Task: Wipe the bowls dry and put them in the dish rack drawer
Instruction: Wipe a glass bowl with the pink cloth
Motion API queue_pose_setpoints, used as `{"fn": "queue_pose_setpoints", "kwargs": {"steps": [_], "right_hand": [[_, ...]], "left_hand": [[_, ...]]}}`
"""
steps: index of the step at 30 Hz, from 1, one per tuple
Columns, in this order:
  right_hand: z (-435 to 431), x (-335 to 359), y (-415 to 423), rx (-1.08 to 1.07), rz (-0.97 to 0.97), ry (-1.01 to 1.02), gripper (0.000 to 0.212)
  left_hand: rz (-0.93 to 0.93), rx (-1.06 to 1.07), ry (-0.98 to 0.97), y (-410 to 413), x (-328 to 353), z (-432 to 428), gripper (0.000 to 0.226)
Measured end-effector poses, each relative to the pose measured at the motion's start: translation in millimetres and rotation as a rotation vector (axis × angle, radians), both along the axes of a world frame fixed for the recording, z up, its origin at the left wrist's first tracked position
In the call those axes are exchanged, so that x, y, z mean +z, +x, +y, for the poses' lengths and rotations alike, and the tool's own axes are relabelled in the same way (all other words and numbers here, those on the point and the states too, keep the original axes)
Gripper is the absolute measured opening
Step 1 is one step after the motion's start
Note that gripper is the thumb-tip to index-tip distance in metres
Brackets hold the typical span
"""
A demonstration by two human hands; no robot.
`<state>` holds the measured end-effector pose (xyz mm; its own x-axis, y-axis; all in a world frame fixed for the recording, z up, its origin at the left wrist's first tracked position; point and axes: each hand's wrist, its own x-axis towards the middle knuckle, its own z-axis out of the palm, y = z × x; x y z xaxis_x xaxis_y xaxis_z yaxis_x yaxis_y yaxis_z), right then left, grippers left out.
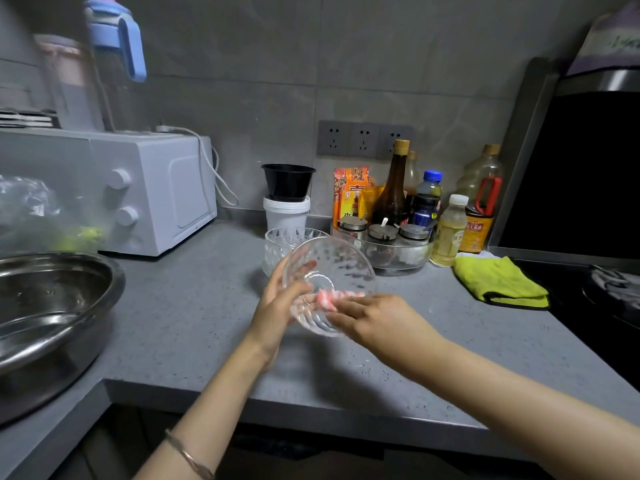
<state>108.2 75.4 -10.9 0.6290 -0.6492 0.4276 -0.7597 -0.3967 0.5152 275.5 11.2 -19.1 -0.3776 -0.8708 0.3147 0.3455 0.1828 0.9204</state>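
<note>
A clear cut-glass bowl (334, 268) is held tilted above the grey counter (194, 317), its base toward me. My left hand (277, 306) supports its left side, fingers reaching up inside it. My right hand (374, 315) presses a small pink-and-white cloth (327, 299) against the bowl's lower outside. A second clear glass bowl (280, 244) stands on the counter just behind the held one.
A steel basin (52, 306) sits at the left, a white microwave (156, 188) behind it. Bottles and jars in a glass tray (398, 261) line the back wall. A yellow-green towel (498, 282) lies by the black stove (588, 306) at the right.
</note>
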Motion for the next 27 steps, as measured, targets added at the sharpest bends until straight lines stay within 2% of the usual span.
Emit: {"fn": "queue_pose_setpoints", "kwargs": {"steps": [3,5,6,10,13,15,17,19,22,23,25,27], "right_hand": [[1,-3,29,-0.021,-0.382,0.024,0.024],[3,-7,40,0.013,-0.512,0.078,0.033],[4,-10,38,0.043,-0.456,0.085,0.034],[5,-2,-10,0.126,0.068,0.010,0.034],[0,15,-26,0.067,0.174,0.019,0.047],[-1,13,-18,0.043,0.176,-0.020,0.036],[0,4,-6,0.027,0.057,-0.037,0.025],[2,-3,10,-0.015,-0.169,0.025,0.023],[5,-5,35,-0.057,-0.563,0.106,0.024],[6,-5,38,-0.064,-0.616,0.161,0.030],[9,-5,31,-0.007,-0.506,0.220,0.031],[9,-4,6,0.054,-0.182,0.194,0.038]], "left_hand": [[0.033,0.058,-0.005,-15,-7,9,0.048],[0.052,0.099,0.037,-20,-11,8,0.039],[0.041,0.114,0.041,-18,-10,7,0.038],[-0.136,0.047,-0.014,1,4,-5,0.036],[-0.207,-0.015,0.008,5,9,-7,0.037],[-0.126,-0.024,0.064,2,8,-6,0.038],[-0.018,-0.008,0.081,-1,5,-4,0.042],[0.048,0.020,0.076,-8,0,3,0.051],[0.065,0.047,0.085,-26,-10,16,0.043],[0.063,0.056,0.097,-29,-12,17,0.042],[0.037,0.086,0.104,-27,-11,14,0.039],[-0.023,0.074,0.089,-16,-6,5,0.038]]}}
